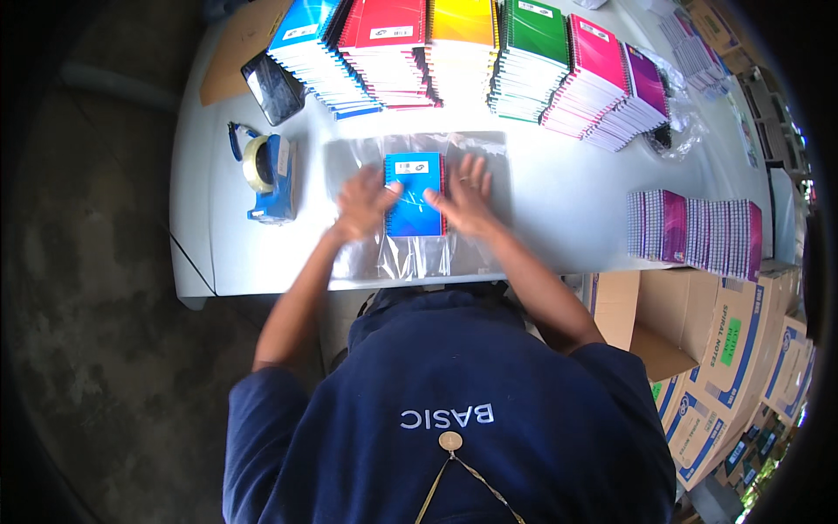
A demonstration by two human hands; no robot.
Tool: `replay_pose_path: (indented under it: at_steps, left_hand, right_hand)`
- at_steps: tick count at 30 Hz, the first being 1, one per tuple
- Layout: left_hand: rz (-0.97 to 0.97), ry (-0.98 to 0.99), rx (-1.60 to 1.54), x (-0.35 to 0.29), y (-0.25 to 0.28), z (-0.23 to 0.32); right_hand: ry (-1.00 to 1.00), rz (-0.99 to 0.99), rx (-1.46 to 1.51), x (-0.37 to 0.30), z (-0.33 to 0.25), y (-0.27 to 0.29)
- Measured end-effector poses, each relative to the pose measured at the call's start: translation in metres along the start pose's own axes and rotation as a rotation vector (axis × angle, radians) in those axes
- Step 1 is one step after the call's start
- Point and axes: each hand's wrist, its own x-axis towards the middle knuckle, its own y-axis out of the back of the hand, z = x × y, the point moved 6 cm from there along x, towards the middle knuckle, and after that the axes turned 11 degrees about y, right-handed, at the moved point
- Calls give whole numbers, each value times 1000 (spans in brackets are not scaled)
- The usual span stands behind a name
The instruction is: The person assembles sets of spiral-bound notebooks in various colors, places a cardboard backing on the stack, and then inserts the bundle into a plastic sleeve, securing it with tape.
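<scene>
A blue spiral notebook (414, 199) lies on a clear plastic sheet or bag (349, 258) at the table's near edge. Red shows along its right side, so at least one more notebook seems to lie under it. My left hand (362, 203) is at the notebook's left edge, fingers spread and smeared by motion. On the other side my right hand (464, 199) has its fingers apart, with the thumb over the cover. Neither hand grips anything that I can see.
Tall notebook stacks in blue (301, 24), red (384, 24), yellow (463, 22), green (534, 33), pink (598, 52) and purple (646, 74) line the far side. A tape dispenser (278, 179) and phone (273, 89) sit left. More notebooks (694, 229) lie right, above cardboard boxes (724, 349).
</scene>
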Motion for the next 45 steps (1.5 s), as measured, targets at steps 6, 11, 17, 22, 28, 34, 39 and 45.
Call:
replay_pose_path:
  at_steps: [6,11,17,22,28,34,39,45]
  left_hand:
    - [102,-215,-866,-48,12,67]
    - [127,-190,-841,-42,-4,58]
    - [618,-234,-408,-76,1,79]
    - [595,-293,89,-86,6,111]
    - [375,-376,-255,-83,17,112]
    - [681,-348,-122,-41,86,120]
    - [230,-340,-46,-16,52,126]
    - [490,-487,59,-79,25,123]
  right_hand:
    - [217,299,1117,7,-50,47]
    - [95,433,1053,14,-45,44]
    - [8,566,739,11,-43,47]
    - [-3,471,27,2,-73,77]
    - [385,309,-187,-20,-101,64]
    - [540,295,-250,-11,-102,74]
    - [511,440,-29,-11,-91,80]
    - [367,557,223,2,-77,86]
